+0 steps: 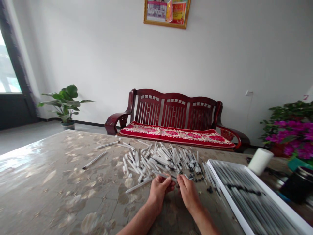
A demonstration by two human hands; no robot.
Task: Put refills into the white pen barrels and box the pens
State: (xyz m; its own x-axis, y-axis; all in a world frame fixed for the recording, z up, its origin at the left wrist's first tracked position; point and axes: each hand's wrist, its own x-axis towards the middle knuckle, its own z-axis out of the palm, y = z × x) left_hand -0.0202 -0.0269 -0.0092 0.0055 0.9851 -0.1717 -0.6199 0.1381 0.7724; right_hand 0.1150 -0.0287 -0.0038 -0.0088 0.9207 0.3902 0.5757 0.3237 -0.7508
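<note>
Between both hands, just above the table, is a slim grey-white pen (pixel 173 178). The fingers of my left hand (pixel 159 190) are closed around one part of it, thumb on top. My right hand (pixel 187 192) pinches the other end, and its fingertips partly hide that end. Right beyond the hands lies a loose heap of white pen parts (pixel 158 158), barrels and caps mixed. Small black pieces (pixel 209 189) are scattered at the right of the heap. A single white pen barrel (pixel 139 185) rests near my left hand.
At the right stands a white box (pixel 228 199) holding rows of grey pens. Beside it are a white roll (pixel 260 161), a dark cup (pixel 297 184) and a purple-flowered plant (pixel 293 133). A lone pen (pixel 95 160) lies to the left. Past the table is a wooden bench (pixel 173 109).
</note>
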